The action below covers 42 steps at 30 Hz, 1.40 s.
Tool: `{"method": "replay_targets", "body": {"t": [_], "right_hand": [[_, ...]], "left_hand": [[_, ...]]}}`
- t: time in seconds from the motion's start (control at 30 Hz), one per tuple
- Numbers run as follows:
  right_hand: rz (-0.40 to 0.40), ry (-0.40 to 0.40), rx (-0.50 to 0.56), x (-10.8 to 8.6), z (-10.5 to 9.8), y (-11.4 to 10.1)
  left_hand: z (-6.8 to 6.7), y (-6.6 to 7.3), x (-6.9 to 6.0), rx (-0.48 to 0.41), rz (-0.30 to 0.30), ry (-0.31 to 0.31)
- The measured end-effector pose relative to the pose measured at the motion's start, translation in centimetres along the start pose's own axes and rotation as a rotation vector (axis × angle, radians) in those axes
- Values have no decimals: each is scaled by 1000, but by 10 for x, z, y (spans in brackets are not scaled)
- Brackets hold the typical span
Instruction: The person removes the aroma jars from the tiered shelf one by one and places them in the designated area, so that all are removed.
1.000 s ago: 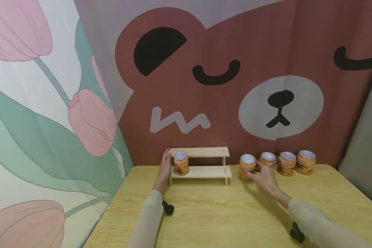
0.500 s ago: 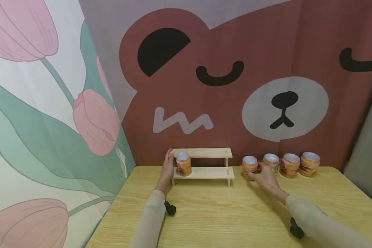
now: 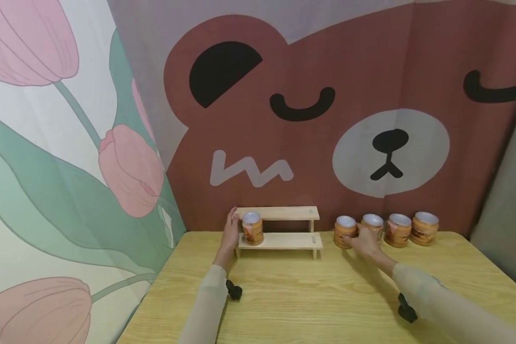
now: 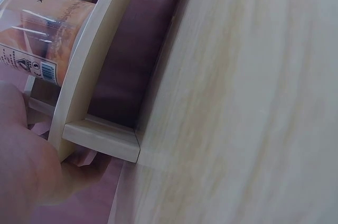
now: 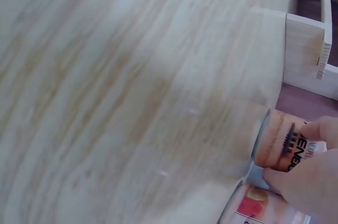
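Note:
A two-step wooden shelf (image 3: 279,240) stands at the table's back edge, with an orange-labelled can (image 3: 252,229) with a pale top upright on the left of its lower step. My left hand (image 3: 229,239) grips the shelf's left end; in the left wrist view its fingers curl beneath the board (image 4: 79,86) by the leg. To the right of the shelf, my right hand (image 3: 367,242) pinches a similar can (image 3: 345,232) between thumb and fingers. That can stands on the table, and part of its label shows in the right wrist view beside the hand (image 5: 311,182).
Further similar cans stand in a row behind and right of my right hand: one (image 3: 372,221) partly hidden by it, then another (image 3: 398,230) and a third (image 3: 424,229). The wood-grain table (image 3: 284,296) ends against a bear-print curtain (image 3: 309,157). A tulip-print curtain (image 3: 69,191) hangs left.
The head view shifts slightly. Both hands keep their places, the left at the shelf's end and the right on the can. No can has clearly moved.

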State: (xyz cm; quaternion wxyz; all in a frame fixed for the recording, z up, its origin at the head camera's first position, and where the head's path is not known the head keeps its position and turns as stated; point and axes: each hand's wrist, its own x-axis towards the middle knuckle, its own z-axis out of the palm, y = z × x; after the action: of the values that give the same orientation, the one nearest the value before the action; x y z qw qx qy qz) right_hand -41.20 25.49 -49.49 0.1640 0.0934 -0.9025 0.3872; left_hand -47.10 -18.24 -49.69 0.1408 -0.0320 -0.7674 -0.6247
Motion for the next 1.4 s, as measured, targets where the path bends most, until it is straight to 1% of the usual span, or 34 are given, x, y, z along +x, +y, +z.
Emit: {"method": "replay_targets", "body": {"t": [0.07,0.17,0.33,0.37,0.43,0.5,0.63,0.7,0.77,0.9,1.03,1.17,1.3,1.4], "right_hand": [[11,-10,-2,0,-2,-4],[35,-26,25,1,-8,-12],[63,-42,151,8,-24,-34],[61,-40,158,9,-28,-39],[63,-30,172,12,-33,-48],[60,-10,161,14,-35,-57],[46,35,171,14,-35,-74],[41,42,194,13,-32,-84],[42,41,215,11,-29,-94],[36,15,273,12,-19,-116],[42,-14,381,13,1,-136],[67,-70,478,15,23,-156],[75,-103,491,17,43,-175],[92,-103,475,19,60,-190]], "left_hand": [[0,-1,-1,-2,0,0],[0,-1,-1,-2,9,1],[0,0,-2,-11,15,0],[0,1,-2,-16,15,0],[-1,1,-2,-17,14,-2],[-2,0,-3,-14,12,4],[-3,0,-5,-7,10,10],[-2,0,-5,-7,13,7],[-1,0,-5,-8,10,7],[-1,0,-3,-22,17,1],[-1,0,-2,-32,12,-10],[-1,2,-3,-36,-7,-4],[0,3,-3,-29,-8,-4],[0,3,-1,-27,0,6]]}}
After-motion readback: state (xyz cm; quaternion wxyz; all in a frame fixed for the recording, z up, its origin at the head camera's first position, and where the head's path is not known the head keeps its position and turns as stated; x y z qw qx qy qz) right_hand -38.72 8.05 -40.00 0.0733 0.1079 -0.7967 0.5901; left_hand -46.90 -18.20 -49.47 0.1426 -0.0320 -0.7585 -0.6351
